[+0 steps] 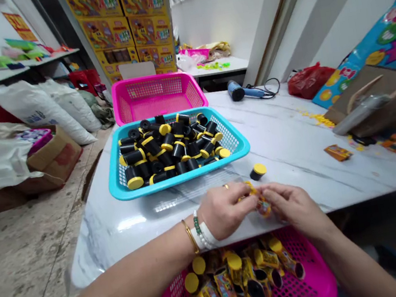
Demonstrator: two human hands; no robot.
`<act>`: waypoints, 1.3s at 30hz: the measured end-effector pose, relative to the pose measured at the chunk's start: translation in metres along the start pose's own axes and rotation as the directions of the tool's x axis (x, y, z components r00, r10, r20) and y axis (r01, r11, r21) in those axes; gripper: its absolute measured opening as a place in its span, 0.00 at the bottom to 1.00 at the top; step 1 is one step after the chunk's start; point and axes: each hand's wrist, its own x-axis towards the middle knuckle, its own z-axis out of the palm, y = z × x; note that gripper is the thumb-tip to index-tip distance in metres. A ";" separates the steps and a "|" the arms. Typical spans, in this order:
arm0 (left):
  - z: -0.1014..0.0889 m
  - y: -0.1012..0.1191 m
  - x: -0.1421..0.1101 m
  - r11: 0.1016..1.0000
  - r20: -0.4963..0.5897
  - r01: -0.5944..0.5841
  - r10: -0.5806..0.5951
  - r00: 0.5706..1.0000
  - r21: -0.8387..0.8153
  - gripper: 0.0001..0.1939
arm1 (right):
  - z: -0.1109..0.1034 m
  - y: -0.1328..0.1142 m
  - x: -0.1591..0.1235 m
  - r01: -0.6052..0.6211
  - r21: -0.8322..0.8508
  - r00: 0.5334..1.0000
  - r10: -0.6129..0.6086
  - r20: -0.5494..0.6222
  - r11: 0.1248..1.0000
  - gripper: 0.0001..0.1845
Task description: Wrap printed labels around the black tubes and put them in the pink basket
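My left hand (224, 211), with bracelets and a ring, pinches the left side of a small colourful printed wrapper (264, 207) above the table's front edge. The fingertips of my right hand (293, 205) close on its right side; whether a canister is inside is partly hidden. Just beyond stands a black canister with a yellow lid (258, 171). Below my hands, a pink basket (318, 289) holds several canisters in printed yellow wrappers (225, 286). Farther back, a blue basket (123, 193) is heaped with bare black canisters with yellow caps (151, 145).
Behind the blue basket sits another pink basket (162, 106). A blue heat gun (237, 90) with its cord lies at the back of the marble-patterned table (281, 131). To the right are a red bag (310, 79), a cardboard box (364, 94) and an orange packet (338, 152).
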 end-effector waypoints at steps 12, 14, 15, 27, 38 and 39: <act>-0.002 -0.006 0.003 0.976 0.216 0.196 -0.214 0.953 0.099 0.13 | 0.009 0.008 0.028 -0.017 0.021 1.000 0.017 0.023 1.000 0.25; -0.001 -0.009 0.004 0.950 0.257 0.303 -0.313 0.914 0.078 0.11 | 0.011 0.016 0.026 0.025 -0.050 0.998 -0.028 -0.061 0.998 0.22; -0.001 -0.010 0.003 0.941 0.289 0.332 -0.335 0.897 0.061 0.13 | 0.012 0.020 0.025 0.053 -0.080 0.994 -0.060 -0.088 0.995 0.20; 0.007 -0.014 0.003 0.870 0.383 0.490 -0.471 0.795 0.052 0.10 | 0.012 0.035 0.021 0.258 -0.264 0.922 -0.319 -0.221 0.929 0.11; 0.011 -0.023 -0.004 0.892 0.192 0.448 -0.430 0.882 -0.060 0.08 | 0.004 0.026 0.013 0.190 -0.246 0.928 -0.255 -0.271 0.951 0.14; 0.010 -0.022 -0.003 0.888 0.209 0.458 -0.440 0.873 -0.044 0.07 | 0.004 0.027 0.014 0.189 -0.256 0.930 -0.256 -0.264 0.948 0.15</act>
